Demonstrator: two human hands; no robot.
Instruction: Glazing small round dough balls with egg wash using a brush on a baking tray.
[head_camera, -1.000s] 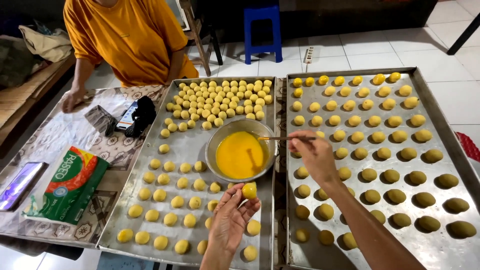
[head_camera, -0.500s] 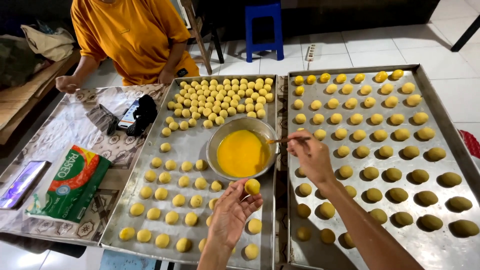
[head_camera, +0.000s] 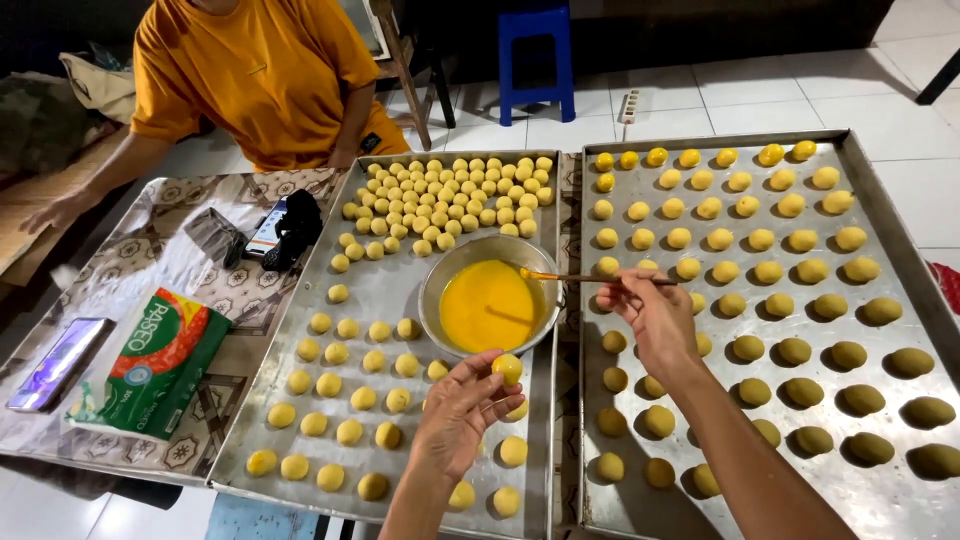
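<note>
Left hand (head_camera: 462, 408), lower centre, palm up, fingertips pinching small round yellow dough ball (head_camera: 507, 369). Right hand (head_camera: 655, 315), centre-right, fingers clamped on thin wooden-handled brush (head_camera: 590, 278) w/ tip over round metal bowl of yellow egg wash (head_camera: 489, 300).

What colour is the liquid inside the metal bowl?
Bright yellow-orange liquid in the metal bowl, seen best in the head view.

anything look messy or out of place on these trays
Mostly tidy. On the left tray the far dough balls sit bunched together, unlike the spaced rows nearer. A phone and a dark object lie on the cloth by the tray's edge. No spills visible.
</note>
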